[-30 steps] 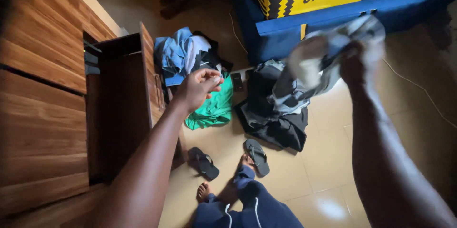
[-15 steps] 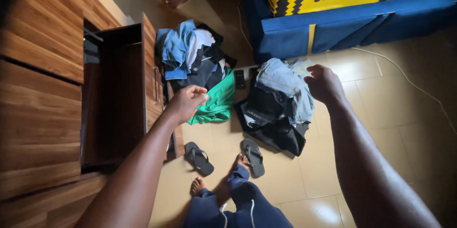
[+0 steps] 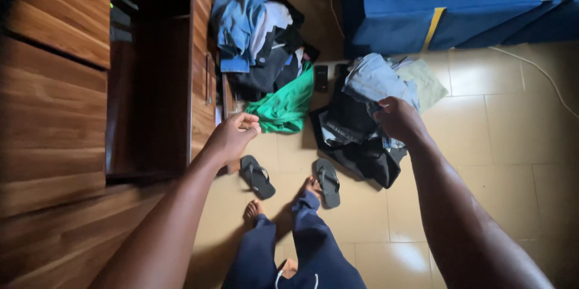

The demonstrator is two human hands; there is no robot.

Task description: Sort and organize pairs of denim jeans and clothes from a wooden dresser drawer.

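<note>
My left hand (image 3: 232, 136) hovers beside the open wooden drawer (image 3: 151, 84), fingers loosely curled and holding nothing. It is just left of a green garment (image 3: 283, 108) on the floor. My right hand (image 3: 398, 119) reaches down onto a heap of dark clothes (image 3: 356, 144). Its fingers curl into the lower edge of a pale blue garment (image 3: 374, 78) on top of that heap. The fingertips are hidden in the fabric.
A second pile of blue, white and black clothes (image 3: 259, 35) lies by the drawer front. Two dark flip-flops (image 3: 258, 177) (image 3: 327, 181) and my bare feet (image 3: 253, 209) are on the tiled floor. A blue mattress (image 3: 458, 17) and a thin cable (image 3: 543, 72) lie farther back.
My right hand lifted a light garment, dropped it on the dark heap, and now sits lower against that heap. My left hand has sunk slightly and curled.
</note>
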